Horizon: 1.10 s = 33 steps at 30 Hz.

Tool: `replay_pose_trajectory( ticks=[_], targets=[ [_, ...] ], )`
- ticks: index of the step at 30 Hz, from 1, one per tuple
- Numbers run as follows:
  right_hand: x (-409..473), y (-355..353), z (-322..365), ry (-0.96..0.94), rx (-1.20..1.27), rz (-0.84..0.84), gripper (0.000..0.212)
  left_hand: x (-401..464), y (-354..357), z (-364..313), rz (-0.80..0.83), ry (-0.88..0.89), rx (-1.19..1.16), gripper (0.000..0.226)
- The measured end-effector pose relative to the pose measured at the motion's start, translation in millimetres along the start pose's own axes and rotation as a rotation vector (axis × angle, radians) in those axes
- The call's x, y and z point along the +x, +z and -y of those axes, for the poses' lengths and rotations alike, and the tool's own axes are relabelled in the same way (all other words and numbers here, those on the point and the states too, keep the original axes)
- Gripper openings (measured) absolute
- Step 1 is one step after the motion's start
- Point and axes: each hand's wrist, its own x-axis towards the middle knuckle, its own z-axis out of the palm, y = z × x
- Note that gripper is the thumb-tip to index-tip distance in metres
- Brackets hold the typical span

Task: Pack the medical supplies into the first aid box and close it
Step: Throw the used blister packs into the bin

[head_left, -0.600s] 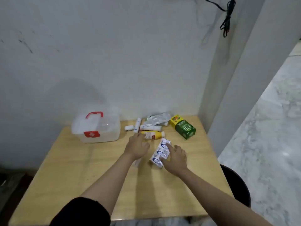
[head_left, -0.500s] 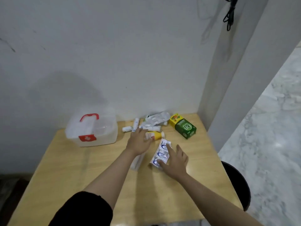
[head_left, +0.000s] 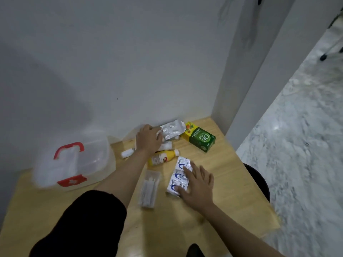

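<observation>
Left hand near the tabletop's far edge hides a white tube; its fingers' state is unclear. Right hand, fingers spread, lies flat on blue-and-white foil sachets. The translucent first aid box is blurred.

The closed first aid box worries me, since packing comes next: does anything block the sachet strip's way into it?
Yes. The translucent first aid box has its red-handled lid shut. The left forearm and clear plastic case lie between it and the white-blue sachet strip.

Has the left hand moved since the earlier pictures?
Yes. The left hand has gone farther from the person, past the yellow bottle, and now rests at the silver packet near the wall.
</observation>
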Motion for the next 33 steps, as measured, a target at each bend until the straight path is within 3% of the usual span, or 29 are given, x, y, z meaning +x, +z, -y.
replay_pose_trajectory(
  ticks=[8, 11, 16, 22, 27, 33],
  targets=[
    [-1.6, -3.1, 2.0, 0.001, 0.088, -0.114, 0.067, 12.4, -0.4, -2.9, 0.108, -0.010, 0.068, 0.040],
    [-2.2, -4.8, 4.5, -0.012, 0.207, -0.172, 0.065, 9.5, 0.9, -4.6, 0.078, 0.038, 0.053, 0.033],
    [-3.8, -11.7, 5.2, -0.015, 0.482, -0.160, 0.068, 3.9, -2.2, -8.7, -0.019, 0.056, -0.083, 0.015],
    [-2.2, -27.3, -3.6, 0.087, 0.556, -0.200, 0.048, -12.1, -20.7, -24.7, -0.013, 0.127, -0.337, 0.036],
    [-12.3, -55.0, -22.1, 0.037, 0.727, -0.348, 0.044, -28.0, -20.5, -54.7, -0.124, 0.188, -0.358, 0.040],
    [-16.3, -109.5, -93.1, 0.114, 0.914, -0.453, 0.050, -59.9, 23.3, -141.8, -0.073, 0.125, -0.450, 0.038]
  ],
)
